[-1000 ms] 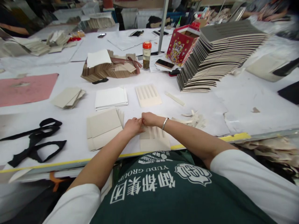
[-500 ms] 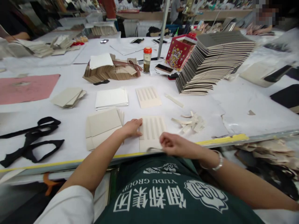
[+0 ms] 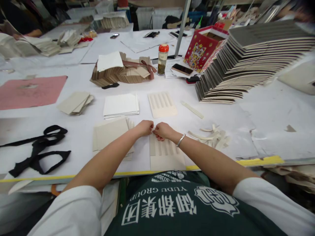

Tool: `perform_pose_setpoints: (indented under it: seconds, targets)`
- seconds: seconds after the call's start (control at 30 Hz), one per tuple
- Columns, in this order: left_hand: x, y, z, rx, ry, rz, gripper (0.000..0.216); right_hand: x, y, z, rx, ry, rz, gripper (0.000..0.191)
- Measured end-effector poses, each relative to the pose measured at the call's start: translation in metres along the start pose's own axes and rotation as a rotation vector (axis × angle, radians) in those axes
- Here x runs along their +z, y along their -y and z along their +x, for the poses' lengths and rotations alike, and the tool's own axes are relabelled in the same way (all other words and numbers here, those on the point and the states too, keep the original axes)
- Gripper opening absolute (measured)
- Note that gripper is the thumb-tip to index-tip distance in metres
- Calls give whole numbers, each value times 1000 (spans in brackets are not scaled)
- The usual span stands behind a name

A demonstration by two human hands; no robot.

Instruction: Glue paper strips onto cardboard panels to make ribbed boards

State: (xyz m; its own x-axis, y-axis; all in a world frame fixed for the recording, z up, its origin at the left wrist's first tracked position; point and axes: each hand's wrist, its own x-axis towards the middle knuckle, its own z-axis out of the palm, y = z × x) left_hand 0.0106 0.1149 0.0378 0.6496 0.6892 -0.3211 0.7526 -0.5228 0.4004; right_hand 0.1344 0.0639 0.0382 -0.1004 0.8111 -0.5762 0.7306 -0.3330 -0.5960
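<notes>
- A dark green apron with white lettering (image 3: 157,208) covers the person's front, against the yellow-edged, white-covered bench (image 3: 273,127).
- At that edge lies a flat beige panel with raised parallel ribs (image 3: 167,162), its far part under the right hand.
- The right hand (image 3: 163,130), a silver bangle (image 3: 181,140) at its wrist, is over the panel's far end with fingers curled in and drawn narrow; whether something thin is between them I cannot tell.
- The left hand (image 3: 146,127) is just beside it, at the panel's far left corner, fingers also bent and close together; what they pinch, if anything, I cannot tell.
- Left of the panel is a pile of beige rectangular sheets (image 3: 108,134), partly behind the left forearm; farther left lie black looped cloth strips (image 3: 51,160).
- To the right of the right hand sits a loose heap of pale curled offcuts (image 3: 218,139).
- Beyond the hands lies a second beige ribbed panel (image 3: 162,105), between a stack of white sheets (image 3: 121,105) and a narrow pale strip (image 3: 192,109).
- Farther back stand a bundle of brown folded pieces (image 3: 105,77), a clear jar with an orange-red lid (image 3: 162,62), a red patterned box (image 3: 197,50) and a tall leaning stack of grey-topped panels (image 3: 265,39).
</notes>
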Motion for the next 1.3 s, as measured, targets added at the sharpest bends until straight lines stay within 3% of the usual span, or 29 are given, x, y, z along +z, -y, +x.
perform_pose_setpoints:
  seconds: [0.2,0.3,0.4,0.53,0.63,0.7,0.77,0.83,0.87,0.97,1.03,1.1,1.17,1.23,1.3]
  targets:
    - [-6,-5,13,-55,71,-4,24,-1,-2,22,133,66,-1,17]
    - [-5,-8,11,-78,39,-1,24,-1,-2,24,147,65,34,17]
    - [7,-13,-8,-118,-25,-26,25,2,-3,24,159,50,73,16]
    - [43,-32,-74,-151,-37,-297,24,4,-3,20,129,37,53,12]
    - [68,-45,-143,-88,220,-582,13,3,-2,17,114,29,55,13]
    - [74,-47,-186,-140,274,-699,8,3,-3,11,82,-12,62,15]
    - [69,-41,-219,-204,184,-730,13,4,-5,-6,-27,-130,44,18]
    - [56,-35,-236,-283,3,-752,20,9,-5,-35,-250,-220,36,24]
    - [47,-33,-238,-307,-102,-776,23,13,-4,-52,-399,-226,36,32]
    - [23,-45,-218,-272,-313,-850,26,27,0,-105,-819,-45,21,59]
    - [14,-61,-189,-180,-336,-882,24,25,-4,-128,-866,-42,-58,46]
    - [14,-73,-156,-90,-377,-899,24,9,-20,-139,-729,-183,-146,28]
    - [25,-73,-127,-65,-475,-881,32,-16,-48,-140,-514,-417,-226,27]
    - [40,-65,-108,-165,-560,-882,39,-39,-80,-136,-303,-679,-293,32]
    - [54,-55,-100,-304,-586,-999,41,-47,-106,-132,-182,-801,-303,40]
